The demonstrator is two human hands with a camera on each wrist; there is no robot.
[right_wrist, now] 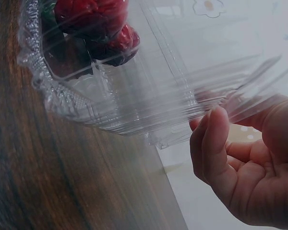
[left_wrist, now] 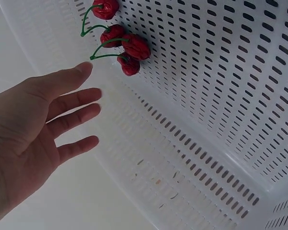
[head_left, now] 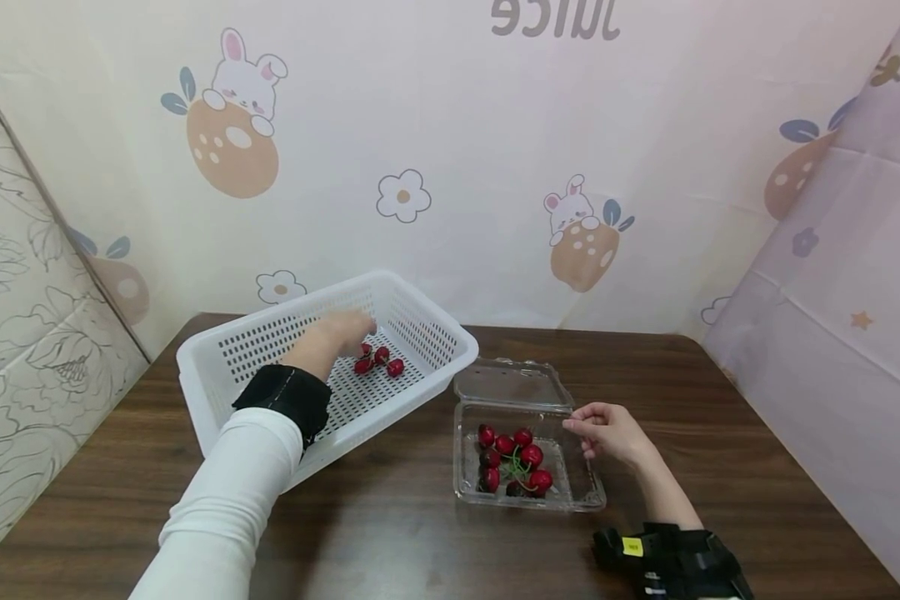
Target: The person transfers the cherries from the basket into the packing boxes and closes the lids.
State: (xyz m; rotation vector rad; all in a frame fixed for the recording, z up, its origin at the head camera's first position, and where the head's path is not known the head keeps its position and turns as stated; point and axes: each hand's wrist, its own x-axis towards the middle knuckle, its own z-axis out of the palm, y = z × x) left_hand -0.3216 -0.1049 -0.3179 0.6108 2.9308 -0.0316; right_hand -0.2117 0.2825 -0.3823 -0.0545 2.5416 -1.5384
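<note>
My left hand [head_left: 328, 340] reaches over the white perforated basket [head_left: 232, 417]. In the left wrist view, its fingers [left_wrist: 77, 120] are spread and hold nothing. Several red cherries with green stems [left_wrist: 137, 46] lie in that basket just beyond the thumb tip. On the right, my right hand [head_left: 609, 432] pinches the right rim of a clear plastic clamshell box [head_left: 465, 450] between thumb and fingertips. More cherries [head_left: 531, 456] are inside the box, some dark red, their green stems meeting in the middle. The right wrist view shows the pinched plastic edge [right_wrist: 182, 115] up close.
The box's hinged lid [head_left: 513, 383] lies back, away from me, close to the basket's right corner. Both containers stand on a dark wooden table [head_left: 390, 533]. A printed curtain [head_left: 457, 250] hangs behind the table, with more patterned cloth at both sides.
</note>
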